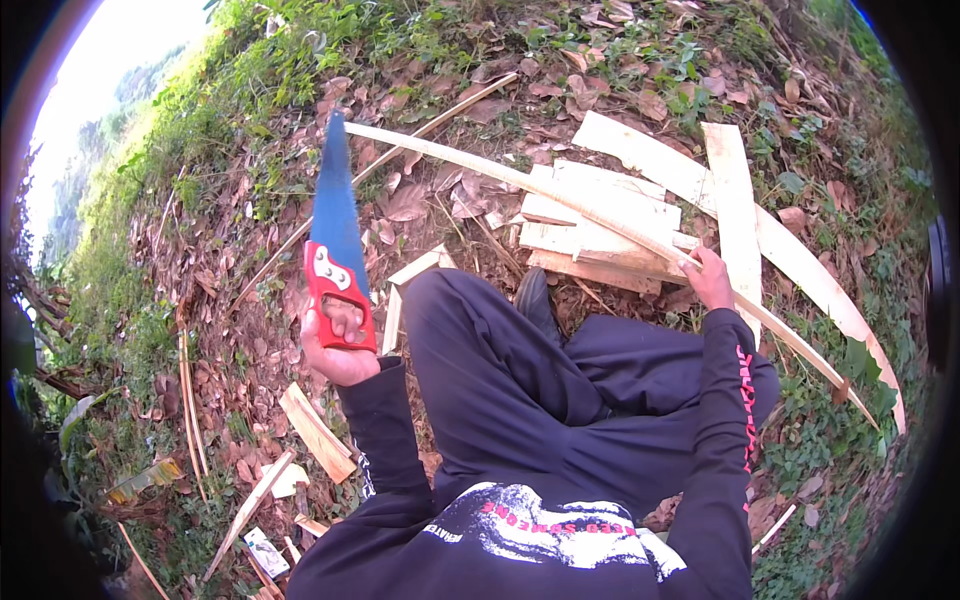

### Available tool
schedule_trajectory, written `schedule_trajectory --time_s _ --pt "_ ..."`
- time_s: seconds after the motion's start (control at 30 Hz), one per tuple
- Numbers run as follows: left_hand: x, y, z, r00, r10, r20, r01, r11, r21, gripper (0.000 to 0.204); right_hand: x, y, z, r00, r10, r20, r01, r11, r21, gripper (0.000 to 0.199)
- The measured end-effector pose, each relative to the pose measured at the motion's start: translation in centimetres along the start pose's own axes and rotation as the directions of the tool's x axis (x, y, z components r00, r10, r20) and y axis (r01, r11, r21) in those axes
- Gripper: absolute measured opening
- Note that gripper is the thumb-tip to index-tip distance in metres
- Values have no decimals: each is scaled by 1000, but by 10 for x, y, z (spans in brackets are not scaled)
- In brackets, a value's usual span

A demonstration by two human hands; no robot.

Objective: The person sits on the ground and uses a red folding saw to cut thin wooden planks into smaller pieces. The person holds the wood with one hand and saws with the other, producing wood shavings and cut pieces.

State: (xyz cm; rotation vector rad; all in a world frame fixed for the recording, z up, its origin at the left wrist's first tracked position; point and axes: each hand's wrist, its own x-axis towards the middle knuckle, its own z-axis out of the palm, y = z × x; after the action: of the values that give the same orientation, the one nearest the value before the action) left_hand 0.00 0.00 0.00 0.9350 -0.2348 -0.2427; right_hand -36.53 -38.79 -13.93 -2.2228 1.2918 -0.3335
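The left hand point(338, 345) was wrapped tight round the red handle of a handsaw point(335, 240), fingers through the handle's opening, grip pressed firmly shut on it. The blue blade stood up and away from the person, its tip pointing toward the grassy bank at the top of the view, clear of the ground.

Over on the other side, the right hand point(712, 280) was clamped on a long, thin bamboo strip point(560, 200), fingers curled over it near its middle stretch. That strip ran in a shallow curve from the upper left, by the saw's tip, down past the hand and on toward the lower right, where it ended among the green weeds.

Just beyond the right hand lay a loose stack of pale split bamboo slats point(595, 225), flat on the leaf litter, the strip crossing over them. Two wider pale planks point(735, 200) lay farther right, one crossing the other.

The person sat with legs in dark trousers point(520, 390) folded between the two hands, a dark shoe point(533, 300) pointing toward the stack. Near the left elbow, short offcuts point(318, 432) lay scattered on the dry brown leaves, well apart from the saw.
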Motion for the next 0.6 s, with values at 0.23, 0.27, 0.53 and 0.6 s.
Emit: schedule_trajectory --time_s 0.23,0.27,0.53,0.6 --pt "-25 -23 34 987 -156 50 152 986 63 33 8 -43 24 959 -268 -90 257 959 -123 23" --pt "-28 -28 40 984 -164 67 160 986 54 32 9 -53 26 957 -283 -70 269 950 -158 23" --pt "-42 -66 68 925 -280 257 255 959 127 34 0 -70 48 921 -347 -176 294 918 -266 30" --pt "-41 -76 69 904 -309 296 286 951 120 33 -3 -70 50 904 -377 -200 322 911 -259 30"
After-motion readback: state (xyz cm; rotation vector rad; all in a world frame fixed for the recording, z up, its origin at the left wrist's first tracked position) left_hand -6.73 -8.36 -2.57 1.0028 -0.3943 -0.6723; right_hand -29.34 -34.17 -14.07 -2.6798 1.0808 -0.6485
